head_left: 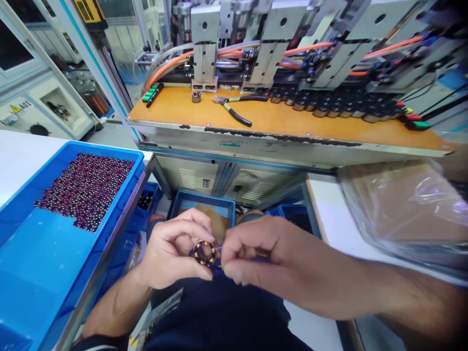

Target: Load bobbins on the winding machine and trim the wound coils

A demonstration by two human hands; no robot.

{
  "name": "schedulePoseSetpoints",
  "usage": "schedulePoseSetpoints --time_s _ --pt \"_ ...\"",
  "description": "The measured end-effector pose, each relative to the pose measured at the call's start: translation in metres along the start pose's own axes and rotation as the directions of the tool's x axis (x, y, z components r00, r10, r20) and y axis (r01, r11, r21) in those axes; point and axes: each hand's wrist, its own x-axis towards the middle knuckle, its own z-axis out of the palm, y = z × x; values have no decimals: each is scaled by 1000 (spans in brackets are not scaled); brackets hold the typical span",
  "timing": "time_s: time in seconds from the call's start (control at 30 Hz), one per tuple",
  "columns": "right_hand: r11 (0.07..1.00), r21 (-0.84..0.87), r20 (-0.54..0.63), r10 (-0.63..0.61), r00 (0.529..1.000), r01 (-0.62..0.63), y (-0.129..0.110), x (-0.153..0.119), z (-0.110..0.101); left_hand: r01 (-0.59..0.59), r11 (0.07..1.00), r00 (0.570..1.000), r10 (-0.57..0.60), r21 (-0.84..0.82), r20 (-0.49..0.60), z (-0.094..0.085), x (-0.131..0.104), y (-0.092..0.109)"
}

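Note:
A small ring-shaped motor stator [205, 253] with copper windings around its open centre is held over my lap. The thumb and fingers of my left hand [175, 251] grip it from the left, its open face turned up towards me. Close on its right side, my right hand [261, 253] is closed in a pinch. Thin wire [219, 247] seems to run from the stator's edge into those fingertips; the far end is hidden inside the hand.
To the left, a blue tray [47, 263] holds many small wound parts [91, 187]. On the orange machine bench [175, 112] lie pliers [237, 108], marker pens [152, 94], a single stator [196, 97] and a row of dark cylindrical parts [329, 104]. A plastic-wrapped box [398, 204] sits at right.

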Motion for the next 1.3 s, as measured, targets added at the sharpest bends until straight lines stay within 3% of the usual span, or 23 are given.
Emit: schedulePoseSetpoints --time_s 0.07,0.13,0.23,0.33,0.43,0.67,0.93,1.03,1.23,1.3 --pt "971 -174 53 -157 986 164 5 -7 -2 -3 999 1000 3 -36 -6 -1 0 -1" --pt "859 -403 -12 -350 937 316 13 -13 -3 11 997 1000 -11 -83 1 -2 -1 -2" --pt "611 -714 -137 -600 788 341 24 -12 -5 51 988 999 -48 -143 22 -2 -1 -1" --pt "490 -760 -83 -726 683 428 29 -3 -6 110 979 993 -102 -170 55 1 0 1" --pt "493 -697 -56 -761 647 520 27 6 -8 170 966 985 -161 -193 61 3 0 2" --pt "509 -631 0 -754 657 585 26 13 -8 213 949 977 -201 -233 74 4 -1 3" --pt "509 -611 -19 -776 631 607 33 13 -6 207 955 978 -201 -212 50 3 1 1" --pt "517 -627 -93 -792 604 582 36 13 -1 159 972 987 -155 -173 39 4 3 0" --pt "702 -510 -366 -700 613 497 44 17 19 -102 991 994 104 82 -19 7 3 -3" --pt "718 -481 -427 -693 581 504 47 19 25 -118 985 991 124 122 -42 6 2 -2"
